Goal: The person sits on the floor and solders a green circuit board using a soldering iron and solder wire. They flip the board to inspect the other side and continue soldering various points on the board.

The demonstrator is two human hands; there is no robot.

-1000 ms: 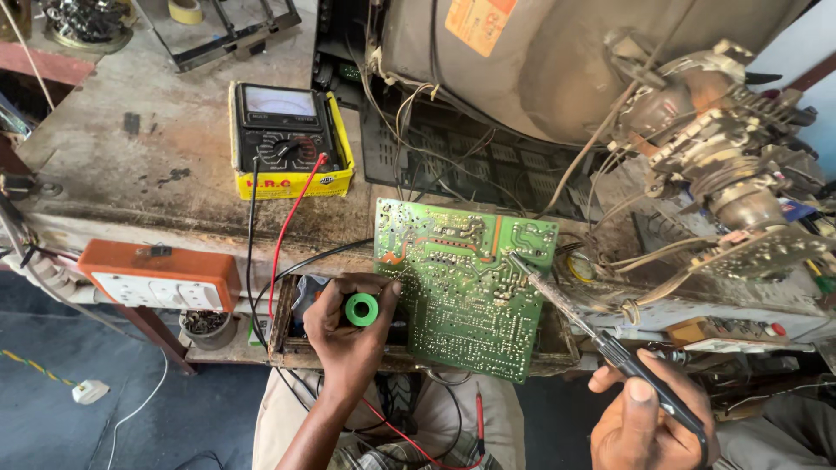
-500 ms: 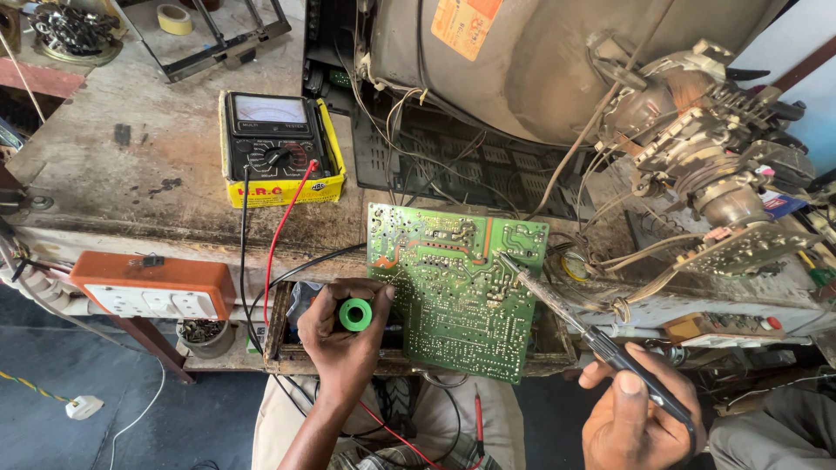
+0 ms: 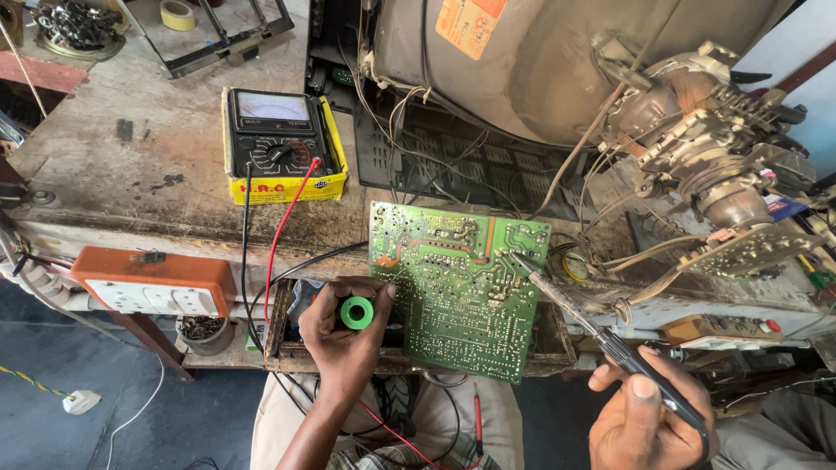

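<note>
Left grip (image 3: 344,335) clutching green spool (image 3: 356,312), multimeter (image 3: 280,144) behind circuit board (image 3: 457,283)

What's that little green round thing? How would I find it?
Start at the big green circuit board leaning at the workbench's front edge. Just left of it, the person's left hand holds a small spool. It is the only bright green ring with a dark hole in its middle.

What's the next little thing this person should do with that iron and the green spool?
Probably draw solder from the green spool in the left hand toward the soldering iron tip, which the right hand holds on the green circuit board's upper right.
</note>
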